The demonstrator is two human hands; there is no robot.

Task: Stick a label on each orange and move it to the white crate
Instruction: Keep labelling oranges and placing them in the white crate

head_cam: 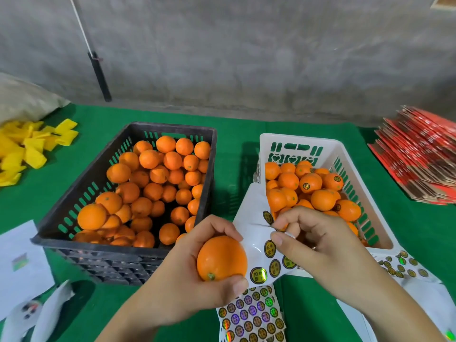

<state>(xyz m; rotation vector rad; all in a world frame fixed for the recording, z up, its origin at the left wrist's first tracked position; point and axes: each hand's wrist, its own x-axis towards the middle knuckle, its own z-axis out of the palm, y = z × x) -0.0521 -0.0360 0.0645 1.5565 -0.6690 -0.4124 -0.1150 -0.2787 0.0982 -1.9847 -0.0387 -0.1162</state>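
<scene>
My left hand (197, 275) cups one orange (221, 257); my right hand (318, 245) pinches one label sheet (256, 243), writing unreadable; two crates.

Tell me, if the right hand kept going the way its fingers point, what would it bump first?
Probably the label sheet that the right hand already pinches; beyond it, the orange in the left hand. Depth is hard to judge.

Black crate (74, 193), white crate (330, 154), green tablecloth (237, 129).
</scene>
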